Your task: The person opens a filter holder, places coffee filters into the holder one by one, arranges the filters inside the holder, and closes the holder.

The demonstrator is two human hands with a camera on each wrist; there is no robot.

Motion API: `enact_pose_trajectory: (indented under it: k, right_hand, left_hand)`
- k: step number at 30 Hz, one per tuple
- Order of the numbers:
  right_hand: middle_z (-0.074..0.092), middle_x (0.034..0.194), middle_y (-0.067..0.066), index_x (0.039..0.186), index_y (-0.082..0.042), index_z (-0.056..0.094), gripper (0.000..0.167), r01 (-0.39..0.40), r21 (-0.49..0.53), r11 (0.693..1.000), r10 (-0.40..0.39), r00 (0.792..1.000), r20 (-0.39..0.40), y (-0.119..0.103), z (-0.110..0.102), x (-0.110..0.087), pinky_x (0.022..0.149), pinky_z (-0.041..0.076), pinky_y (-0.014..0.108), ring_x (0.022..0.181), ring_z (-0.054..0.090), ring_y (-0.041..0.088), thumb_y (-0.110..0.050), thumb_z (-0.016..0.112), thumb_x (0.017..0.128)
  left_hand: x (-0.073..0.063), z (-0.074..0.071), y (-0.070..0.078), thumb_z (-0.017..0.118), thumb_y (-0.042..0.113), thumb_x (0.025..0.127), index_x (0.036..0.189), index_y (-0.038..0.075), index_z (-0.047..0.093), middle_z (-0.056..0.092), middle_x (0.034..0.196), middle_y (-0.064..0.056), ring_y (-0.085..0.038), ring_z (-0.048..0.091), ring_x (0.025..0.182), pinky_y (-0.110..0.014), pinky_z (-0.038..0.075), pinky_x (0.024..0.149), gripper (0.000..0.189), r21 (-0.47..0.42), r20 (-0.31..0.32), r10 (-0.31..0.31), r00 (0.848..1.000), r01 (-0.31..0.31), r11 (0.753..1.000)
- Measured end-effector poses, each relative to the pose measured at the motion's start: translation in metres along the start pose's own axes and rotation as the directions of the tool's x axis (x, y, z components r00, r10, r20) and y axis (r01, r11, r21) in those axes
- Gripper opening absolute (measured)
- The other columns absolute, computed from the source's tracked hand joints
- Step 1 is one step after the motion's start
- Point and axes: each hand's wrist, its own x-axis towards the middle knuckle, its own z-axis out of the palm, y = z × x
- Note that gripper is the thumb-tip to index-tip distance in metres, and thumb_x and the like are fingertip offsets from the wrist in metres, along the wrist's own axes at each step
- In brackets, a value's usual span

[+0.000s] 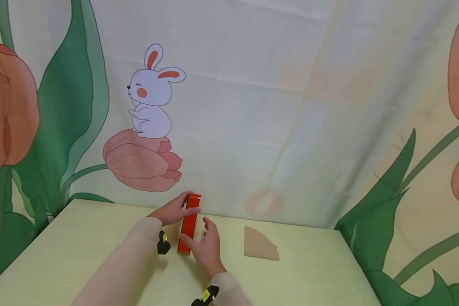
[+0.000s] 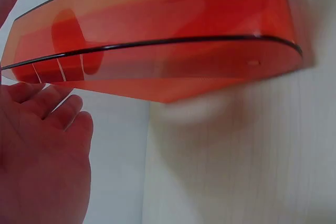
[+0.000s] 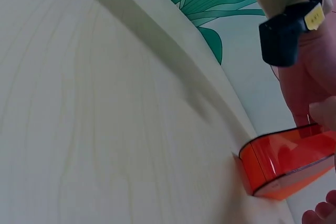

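Note:
A long, narrow box of red see-through plastic (image 1: pixel 190 223) with dark edges and a rounded end stands on the light wooden table. My left hand (image 1: pixel 175 211) grips its far part, thumb across the top and fingers round the left side. Through the red wall (image 2: pixel 210 14) in the left wrist view, some fingers show. My right hand (image 1: pixel 206 245) is at the near right side, its thumb reaching over the box and its index finger raised apart from it. In the right wrist view, the rounded end (image 3: pixel 260 169) is down at the table, and right fingertips (image 3: pixel 321 214) show below the box.
A flat brown fan-shaped sheet (image 1: pixel 259 244), like a folded paper coffee filter, lies to the right of my right hand. Behind the table (image 1: pixel 309 272) hangs a pale cloth (image 1: pixel 233 127) printed with tulips and a rabbit. Each wrist wears a small black camera.

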Motion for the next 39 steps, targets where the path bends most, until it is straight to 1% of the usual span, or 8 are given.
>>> enact_pose_trajectory:
  k: [5,11,18,22,26,31,33,39]
  right_hand:
    - [0.047,0.154,0.015,0.151,-0.009,0.041,0.083,-0.017,0.029,0.999,0.019,0.997,-0.070,-0.001,0.016,0.002,0.109,0.050,0.054,0.138,0.049,0.039,-0.032,0.085,0.085]
    - [0.048,0.155,0.016,0.152,-0.004,0.040,0.086,-0.039,0.022,0.999,0.041,0.992,-0.120,0.001,0.030,0.005,0.112,0.046,0.055,0.141,0.049,0.037,-0.030,0.085,0.084]
    - [0.049,0.153,0.019,0.151,0.000,0.040,0.084,-0.083,0.002,0.997,0.082,0.990,-0.111,-0.004,0.033,0.003,0.112,0.045,0.056,0.140,0.050,0.039,-0.024,0.086,0.084]
    - [0.057,0.145,0.019,0.145,0.001,0.046,0.077,-0.083,-0.002,0.997,0.083,0.991,-0.103,-0.005,0.033,0.003,0.108,0.050,0.054,0.129,0.059,0.036,-0.022,0.086,0.084]
    - [0.064,0.132,0.015,0.137,-0.002,0.052,0.067,-0.080,0.012,0.997,0.080,0.992,-0.098,-0.003,0.033,0.005,0.103,0.055,0.051,0.116,0.066,0.030,-0.021,0.086,0.083]
    - [0.068,0.123,0.010,0.132,-0.005,0.055,0.060,-0.075,0.039,0.996,0.078,0.994,-0.083,-0.002,0.033,0.006,0.101,0.057,0.049,0.109,0.068,0.025,-0.019,0.087,0.083]
    - [0.069,0.121,0.010,0.131,-0.005,0.056,0.060,-0.066,0.040,0.997,0.069,0.994,-0.082,-0.002,0.033,0.005,0.100,0.057,0.049,0.108,0.068,0.025,-0.018,0.087,0.082]
    - [0.070,0.120,0.009,0.129,-0.006,0.057,0.057,-0.070,0.027,0.997,0.072,0.994,-0.085,-0.003,0.033,0.004,0.100,0.057,0.049,0.106,0.068,0.024,-0.017,0.088,0.082]
  left_hand:
    - [0.005,0.002,-0.001,0.069,0.049,0.095,0.159,0.008,0.023,0.042,0.157,-0.021,-0.043,0.040,0.145,-0.060,0.042,0.115,0.089,-0.068,0.000,-0.004,1.000,0.004,0.998]
    - [0.010,0.005,-0.006,0.073,0.045,0.094,0.155,0.008,0.031,0.052,0.149,-0.017,-0.038,0.047,0.140,-0.059,0.040,0.117,0.083,-0.164,0.010,-0.006,1.000,0.008,0.986]
    - [0.011,0.007,-0.009,0.075,0.044,0.092,0.154,0.008,0.035,0.053,0.148,-0.017,-0.038,0.048,0.139,-0.059,0.041,0.116,0.082,-0.184,0.023,-0.015,1.000,0.019,0.983]
    - [0.012,0.005,-0.012,0.076,0.039,0.092,0.154,0.009,0.035,0.054,0.148,-0.017,-0.038,0.049,0.138,-0.059,0.040,0.117,0.080,-0.206,0.035,-0.026,0.999,0.032,0.978]
    - [0.015,0.004,-0.014,0.077,0.041,0.091,0.155,0.011,0.036,0.054,0.147,-0.017,-0.038,0.048,0.138,-0.060,0.039,0.117,0.082,-0.224,0.043,-0.018,0.999,0.027,0.974]
    - [0.021,0.005,-0.019,0.078,0.041,0.090,0.153,0.010,0.039,0.054,0.146,-0.017,-0.038,0.048,0.138,-0.060,0.037,0.119,0.081,-0.287,0.041,-0.025,0.999,0.036,0.957]
    - [0.022,0.006,-0.020,0.079,0.038,0.090,0.151,0.010,0.041,0.055,0.145,-0.016,-0.037,0.049,0.137,-0.059,0.037,0.119,0.077,-0.318,0.036,-0.037,0.999,0.046,0.947]
    - [0.022,0.010,-0.023,0.078,0.036,0.091,0.148,0.010,0.043,0.055,0.144,-0.016,-0.037,0.048,0.137,-0.060,0.034,0.121,0.072,-0.357,0.041,-0.033,0.999,0.046,0.933]
